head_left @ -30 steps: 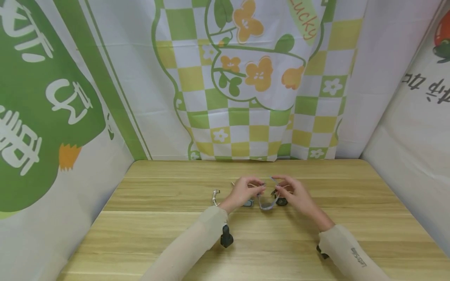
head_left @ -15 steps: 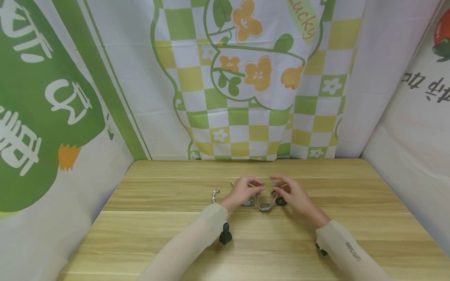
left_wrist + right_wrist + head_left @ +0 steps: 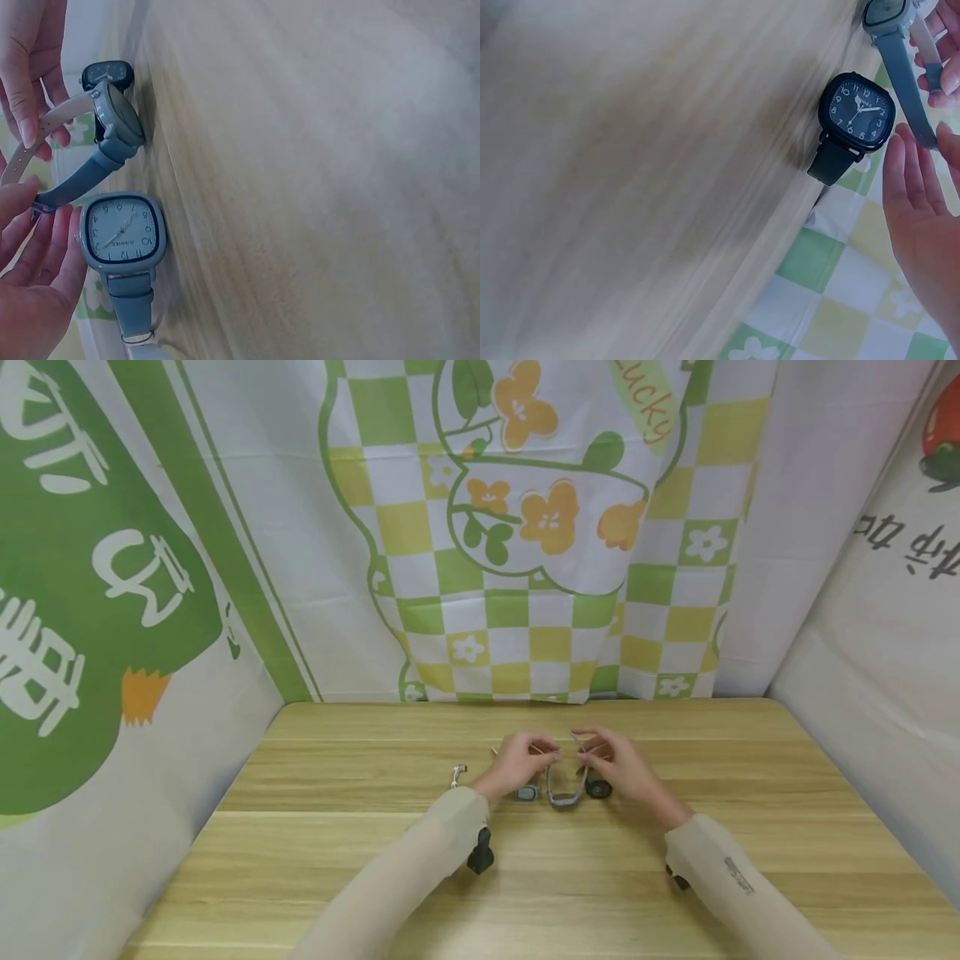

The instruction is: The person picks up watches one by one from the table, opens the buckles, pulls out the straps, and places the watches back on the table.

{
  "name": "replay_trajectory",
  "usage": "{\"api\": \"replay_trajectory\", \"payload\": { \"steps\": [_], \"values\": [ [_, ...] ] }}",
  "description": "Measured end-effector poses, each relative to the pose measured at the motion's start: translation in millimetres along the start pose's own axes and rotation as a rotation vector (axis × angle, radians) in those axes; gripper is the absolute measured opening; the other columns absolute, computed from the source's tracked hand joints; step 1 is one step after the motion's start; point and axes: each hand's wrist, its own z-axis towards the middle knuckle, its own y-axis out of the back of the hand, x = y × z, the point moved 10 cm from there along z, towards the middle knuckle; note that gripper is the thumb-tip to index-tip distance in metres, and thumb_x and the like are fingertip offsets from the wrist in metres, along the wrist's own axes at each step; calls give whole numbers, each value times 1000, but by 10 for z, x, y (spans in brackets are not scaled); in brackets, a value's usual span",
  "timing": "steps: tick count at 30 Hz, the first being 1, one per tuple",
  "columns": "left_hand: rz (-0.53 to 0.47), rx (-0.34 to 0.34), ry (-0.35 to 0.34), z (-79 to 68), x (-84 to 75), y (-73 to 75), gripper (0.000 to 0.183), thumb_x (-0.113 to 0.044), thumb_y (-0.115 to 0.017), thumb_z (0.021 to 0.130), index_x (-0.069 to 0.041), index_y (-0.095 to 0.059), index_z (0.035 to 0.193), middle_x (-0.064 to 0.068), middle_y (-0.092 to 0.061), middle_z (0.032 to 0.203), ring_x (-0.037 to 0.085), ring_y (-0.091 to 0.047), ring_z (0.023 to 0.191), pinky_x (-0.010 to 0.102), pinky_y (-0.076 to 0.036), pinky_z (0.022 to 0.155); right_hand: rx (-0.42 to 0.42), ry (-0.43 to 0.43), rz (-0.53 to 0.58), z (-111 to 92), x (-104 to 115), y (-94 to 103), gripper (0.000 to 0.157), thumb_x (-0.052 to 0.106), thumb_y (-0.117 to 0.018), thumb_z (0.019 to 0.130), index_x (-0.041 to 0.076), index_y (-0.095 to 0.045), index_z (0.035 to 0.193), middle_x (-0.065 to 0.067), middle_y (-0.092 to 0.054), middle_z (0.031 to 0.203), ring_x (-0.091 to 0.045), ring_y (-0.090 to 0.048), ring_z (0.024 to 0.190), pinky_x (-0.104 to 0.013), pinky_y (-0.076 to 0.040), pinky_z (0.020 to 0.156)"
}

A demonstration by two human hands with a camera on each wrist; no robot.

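Note:
A blue-grey wristwatch (image 3: 566,799) hangs in a U between both hands, dial end lowest, its strap ends raised. My left hand (image 3: 521,764) pinches the buckle end of the strap. My right hand (image 3: 618,764) pinches the other strap half between thumb and fingers; in the left wrist view its pale inner side with holes shows. Beside the left hand lies a square light-blue watch (image 3: 124,232), dial up. A black square watch (image 3: 857,111) lies close to the right hand. Whether the held watch touches the table is hard to tell.
On the wooden table (image 3: 600,893), a small pale strap-like item with a metal-looking end (image 3: 459,774) lies left of the left hand. A checked cloth (image 3: 525,635) hangs behind the table's back edge. Small black devices (image 3: 481,853) sit at the wrists.
Both hands have shifted slightly toward the back of the table, the right also a little left. The held watch hangs a touch higher, and more of the light-blue watch shows.

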Motion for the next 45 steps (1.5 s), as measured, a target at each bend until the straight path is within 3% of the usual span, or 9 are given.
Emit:
{"api": "replay_trajectory", "payload": {
  "steps": [6, 9, 14, 21, 29, 38, 45],
  "values": [
    [24, -15, 13, 81, 56, 39, 20, -5, -69, 102, 9, -75, 115, 21, -77, 106, 28, -73, 82, 31, -62, 70, 14, 3, -8, 97, -24, -7, 37, -4, -70, 99, -8, -63, 135, -23, -76, 103, -38, -75, 94, -39, -64, 80],
    [44, -25, 12, 117, 82, 56, 20, -5, -69, 102, 9, -75, 114, 20, -78, 105, 27, -73, 81, 26, -59, 67, 40, -22, 0, 134, -70, -21, 37, -2, -69, 100, -6, -63, 136, -24, -76, 107, -40, -74, 98, -46, -63, 83],
    [81, -32, 5, 149, 86, 69, 19, -6, -69, 102, 8, -76, 113, 19, -79, 106, 23, -73, 80, 22, -57, 67, 79, -56, 33, 188, -155, -63, 36, 0, -68, 101, -6, -63, 137, -29, -74, 113, -43, -73, 101, -48, -62, 82],
    [111, -43, 6, 179, 128, 80, 16, -6, -70, 101, 6, -77, 110, 18, -78, 104, 20, -71, 80, 22, -55, 67, 84, -103, 65, 251, -288, -97, 34, 4, -69, 102, -7, -64, 134, -31, -72, 118, -45, -72, 105, -48, -63, 81],
    [139, -58, 8, 225, 182, 103, 14, -6, -73, 100, 5, -78, 108, 17, -79, 104, 27, -74, 94, 26, -58, 77, 101, -140, 66, 300, -361, -161, 32, 8, -70, 102, -5, -67, 131, -30, -73, 119, -43, -73, 105, -45, -62, 82],
    [140, -47, 7, 235, 202, 107, 14, -5, -72, 100, 6, -77, 107, 17, -79, 105, 30, -74, 100, 31, -60, 85, 105, -126, 80, 308, -389, -187, 29, 5, -69, 102, -9, -66, 128, -32, -71, 122, -46, -70, 112, -45, -62, 87],
    [137, -26, -31, 236, 194, 75, 13, -3, -74, 98, 7, -77, 107, 18, -79, 105, 31, -75, 100, 32, -61, 87, 131, -122, 79, 284, -398, -207, 30, 7, -67, 104, -8, -67, 130, -31, -69, 128, -46, -69, 116, -46, -61, 90]
  ]
}}
